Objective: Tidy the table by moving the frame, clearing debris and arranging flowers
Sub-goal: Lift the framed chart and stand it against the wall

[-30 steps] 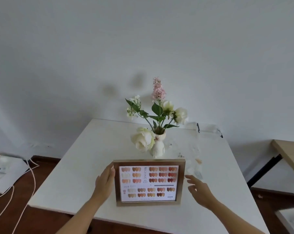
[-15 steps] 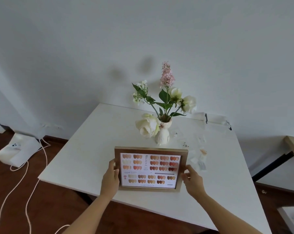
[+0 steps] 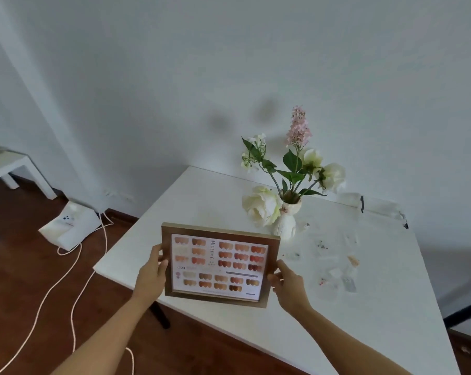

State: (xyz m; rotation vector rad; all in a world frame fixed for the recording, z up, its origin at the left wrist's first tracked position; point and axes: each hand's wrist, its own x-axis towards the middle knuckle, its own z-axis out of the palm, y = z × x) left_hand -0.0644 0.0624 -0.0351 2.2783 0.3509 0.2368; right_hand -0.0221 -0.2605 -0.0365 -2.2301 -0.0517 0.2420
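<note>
Both hands (image 3: 151, 277) (image 3: 289, 286) clamp the frame (image 3: 219, 265) over the white table (image 3: 201, 207), wooden floor (image 3: 25, 266) below.

The frame (image 3: 220, 264) has a brown wooden border around a white card printed with rows of nail-shaped swatches in peach, orange, red-brown and pale cream, with dark lettering. At 1 o'clock from the frame, the vase (image 3: 285, 223) is white with a small dark drawn marking near the neck. The flowers (image 3: 291, 169) comprise cream-white blooms, one pink spike and green leaves. The table (image 3: 201, 204) is plain white. At 3 o'clock from the frame, the debris (image 3: 334, 263) is mostly clear or whitish, with small orange, red and dark specks. The wall (image 3: 229, 63) is white. The floor (image 3: 20, 266) is reddish-brown wood, crossed by a white cable (image 3: 66, 266).
</note>
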